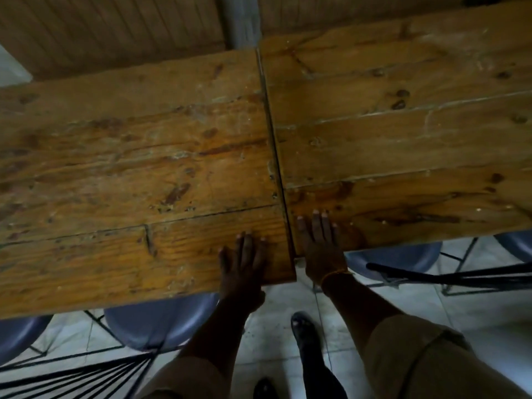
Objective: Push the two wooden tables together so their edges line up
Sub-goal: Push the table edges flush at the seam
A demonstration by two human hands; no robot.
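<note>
Two worn plank-top wooden tables fill the view, side by side. The left table [121,168] and the right table [403,133] meet along a thin dark seam running down the middle. Their near edges do not match: the left table's front corner sticks out closer to me than the right table's. My left hand [241,263] lies flat, fingers spread, on the left table's near right corner. Flat on the right table's near left corner rests my right hand [321,246], which wears a thin orange wrist band.
Blue round chair seats [161,321] [397,256] with black metal frames are tucked under both tables' near edges. Black wire chair backs [460,276] jut in at lower left and right. My feet stand on pale tiled floor [276,306]. A wood-panelled wall runs behind.
</note>
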